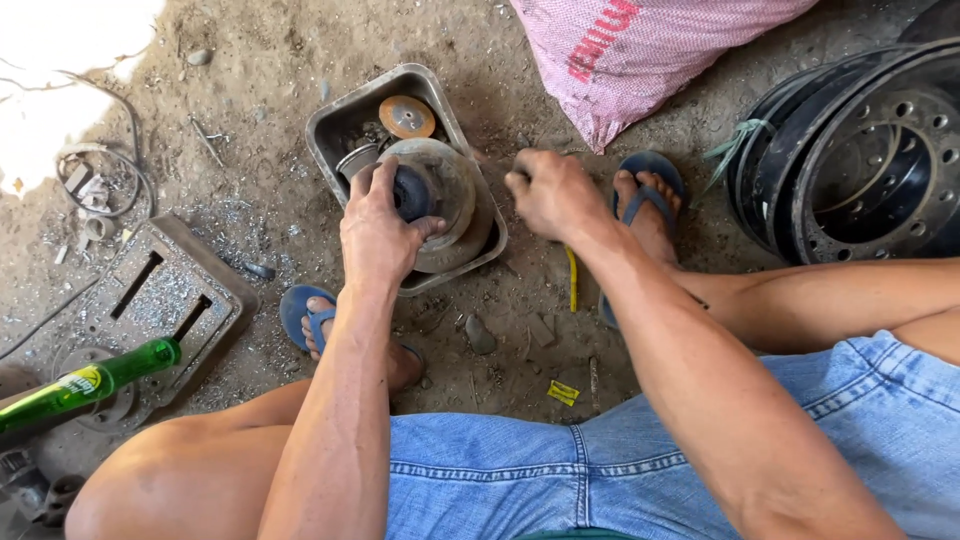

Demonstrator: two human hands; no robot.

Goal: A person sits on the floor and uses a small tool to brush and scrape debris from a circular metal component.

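The head view looks straight down on bare, packed dirt ground (pixel 250 120), grey-brown and strewn with small stones, metal filings and scraps. The person squats over it in denim shorts, feet in blue flip-flops (pixel 650 190) planted either side of the work.

In the middle sits a rectangular metal tray (pixel 335 125), dented and grimy. A round metal part (pixel 450 195) with a dark hollow centre lies in the tray's near half, and a small orange-brown disc (pixel 406 117) lies in the far half.

The left hand (pixel 378 225) wraps over the near-left edge of the round metal part, fingers curled around its rim and thumb pressed against its side, holding it. The right hand (pixel 552 193) is closed in a loose fist just right of the tray; what it grips cannot be told. A yellow-handled tool (pixel 572 280) lies on the dirt just below that hand.

To the left lies a flat rusty metal plate (pixel 165 295) with slots, a green glass bottle (pixel 85 385) lying across its near corner, and tangled wire (pixel 100 175) beyond. A pink woven sack (pixel 650 50) rests at the top, and black steel wheel rims (pixel 860 150) lean at the right.
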